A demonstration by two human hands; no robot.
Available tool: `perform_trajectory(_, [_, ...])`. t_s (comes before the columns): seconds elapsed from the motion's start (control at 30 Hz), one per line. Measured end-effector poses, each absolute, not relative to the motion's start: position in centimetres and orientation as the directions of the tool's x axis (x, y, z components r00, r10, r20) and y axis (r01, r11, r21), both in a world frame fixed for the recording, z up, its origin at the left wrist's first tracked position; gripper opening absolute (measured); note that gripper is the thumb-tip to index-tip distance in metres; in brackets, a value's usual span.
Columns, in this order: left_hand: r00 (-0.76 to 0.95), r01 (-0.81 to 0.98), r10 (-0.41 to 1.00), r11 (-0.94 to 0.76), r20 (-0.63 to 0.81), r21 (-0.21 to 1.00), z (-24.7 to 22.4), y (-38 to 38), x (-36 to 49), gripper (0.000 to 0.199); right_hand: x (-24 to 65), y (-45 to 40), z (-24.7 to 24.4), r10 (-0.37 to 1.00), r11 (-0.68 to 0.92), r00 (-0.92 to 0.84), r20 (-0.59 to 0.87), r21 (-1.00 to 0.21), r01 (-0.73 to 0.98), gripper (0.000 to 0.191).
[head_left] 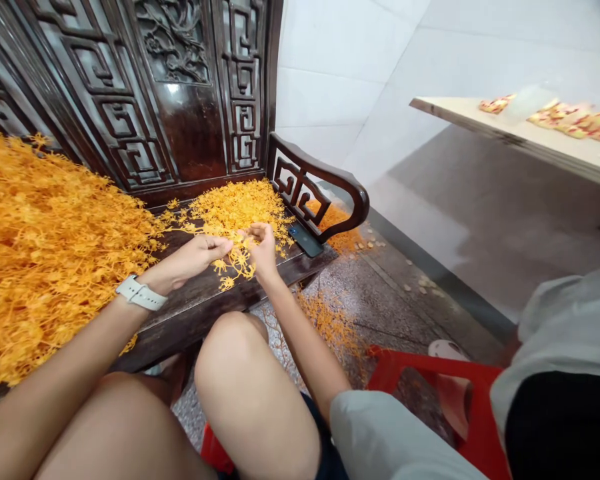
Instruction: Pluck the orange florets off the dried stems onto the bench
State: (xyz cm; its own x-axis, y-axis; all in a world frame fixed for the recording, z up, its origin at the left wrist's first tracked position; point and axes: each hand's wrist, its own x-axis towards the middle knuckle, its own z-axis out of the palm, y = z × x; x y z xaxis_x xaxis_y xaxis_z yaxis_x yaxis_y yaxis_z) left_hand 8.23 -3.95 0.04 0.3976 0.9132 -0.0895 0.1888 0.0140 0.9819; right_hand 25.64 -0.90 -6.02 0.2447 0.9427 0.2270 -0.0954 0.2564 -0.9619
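Observation:
My left hand, with a pale watch strap at the wrist, is closed in a pinch on a yellow plastic sprig. Close to its right, my right hand has curled fingers at the same sprig, whose branched ends hang over the bench's front edge. Just behind both hands lies a pile of small yellow pieces on the dark wooden bench. A much larger heap of yellow-orange sprigs covers the bench at the left.
A phone lies beside the carved armrest. Orange pieces are scattered on the floor. A red stool stands at lower right near another person's grey clothing. A wooden board with patterned packets juts in at upper right.

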Motion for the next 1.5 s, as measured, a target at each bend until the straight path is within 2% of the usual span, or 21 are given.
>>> perform_trajectory(0.07, [0.355,0.211,0.934,-0.032,-0.046,0.977,0.1,-4.0,8.4,0.057,25.8,-1.4,-6.0,0.876,0.350,0.298,0.379,-0.925,0.149,0.027])
perform_trajectory(0.13, [0.314,0.231,0.949,-0.038,-0.037,0.972,0.3,-4.0,8.6,0.057,25.9,-2.0,-5.8,0.866,0.379,0.262,0.427,-0.900,0.214,0.019])
perform_trajectory(0.27, [0.289,0.207,0.957,-0.037,-0.025,0.978,0.7,-4.0,8.5,0.047,25.9,-3.0,-5.2,0.960,0.273,0.097,0.261,-0.953,-0.134,0.040])
perform_trajectory(0.33, [0.271,0.208,0.962,-0.032,-0.026,0.978,0.7,-4.0,8.4,0.041,25.6,-2.9,-5.0,0.973,0.231,0.027,0.231,-0.947,-0.223,0.049])
perform_trajectory(0.47, [0.260,0.192,0.965,-0.012,-0.039,0.981,0.2,-3.8,8.2,0.030,24.8,-2.0,-5.4,0.951,0.294,-0.053,0.305,-0.943,-0.152,0.045])
perform_trajectory(0.57, [0.219,0.095,0.974,0.037,-0.057,0.995,-0.4,-3.7,8.4,0.022,24.1,-1.3,-6.0,0.946,0.299,-0.077,0.314,-0.941,-0.156,0.049])
perform_trajectory(0.7, [-0.065,-0.084,0.989,0.128,-0.134,0.988,-1.1,-3.4,8.9,0.005,22.9,-1.7,-6.4,0.914,0.395,-0.064,0.401,-0.914,-0.091,0.045])
perform_trajectory(0.8, [-0.236,-0.102,0.958,0.140,-0.160,0.985,-1.3,-3.1,8.8,0.015,21.7,-2.3,-5.8,0.868,0.490,-0.111,0.485,-0.872,0.021,0.043])
perform_trajectory(0.93, [-0.263,-0.088,0.960,0.080,-0.101,0.993,-1.3,-2.5,7.5,0.016,20.4,-3.9,-3.3,0.857,0.481,-0.148,0.493,-0.870,-0.109,0.045])
perform_trajectory(1.0, [-0.358,-0.096,0.929,0.056,-0.087,0.994,-1.3,-2.0,6.2,0.012,20.5,-5.9,-1.2,0.841,0.413,-0.277,0.465,-0.882,-0.227,0.044])
perform_trajectory(1.07, [-0.482,-0.151,0.867,0.064,-0.130,0.986,-1.4,-1.5,4.7,0.011,21.2,-8.4,1.0,0.696,0.313,-0.571,0.434,-0.900,-0.303,0.038])
perform_trajectory(1.13, [-0.526,-0.246,0.830,0.061,-0.186,0.967,-1.4,-1.4,3.3,0.012,22.4,-10.5,2.9,0.257,0.165,-0.918,0.303,-0.949,-0.267,0.037])
perform_trajectory(1.2, [-0.518,-0.317,0.832,0.028,-0.198,0.948,-1.2,-1.6,2.4,0.013,23.5,-11.0,4.0,-0.155,0.043,-0.978,0.143,-0.988,-0.151,0.044])
perform_trajectory(1.23, [-0.511,-0.340,0.838,0.008,-0.192,0.940,-1.0,-1.8,2.0,0.012,23.8,-10.4,4.2,-0.227,-0.012,-0.964,0.136,-0.990,-0.137,0.045])
perform_trajectory(1.27, [-0.501,-0.356,0.845,-0.006,-0.185,0.935,-0.8,-2.1,1.8,0.012,23.8,-9.1,4.2,-0.172,-0.081,-0.967,0.190,-0.981,-0.179,0.044])
perform_trajectory(1.3, [-0.490,-0.366,0.853,-0.011,-0.183,0.931,-0.6,-2.4,1.6,0.011,23.6,-7.4,4.0,-0.020,-0.142,-0.961,0.277,-0.952,-0.272,0.040])
perform_trajectory(1.33, [-0.475,-0.374,0.860,-0.005,-0.187,0.927,-0.5,-2.7,1.4,0.011,23.0,-5.2,3.7,0.238,-0.187,-0.896,0.376,-0.887,-0.422,0.038])
perform_trajectory(1.37, [-0.461,-0.384,0.864,0.008,-0.200,0.923,-0.4,-2.9,1.2,0.011,22.3,-2.9,3.2,0.547,-0.189,-0.747,0.378,-0.814,-0.550,0.041])
perform_trajectory(1.4, [-0.452,-0.397,0.865,0.025,-0.219,0.917,-0.4,-3.1,0.9,0.011,21.4,-0.6,2.7,0.765,-0.182,-0.580,0.279,-0.771,-0.611,0.042])
perform_trajectory(1.43, [-0.444,-0.413,0.863,0.042,-0.241,0.910,-0.5,-3.3,0.6,0.011,20.6,1.4,2.1,0.894,-0.207,-0.431,0.120,-0.743,-0.637,0.042])
perform_trajectory(1.5, [-0.435,-0.445,0.857,0.061,-0.275,0.894,-0.6,-3.5,0.0,0.010,19.2,4.2,0.8,0.968,-0.253,-0.174,-0.184,-0.698,-0.670,0.034])
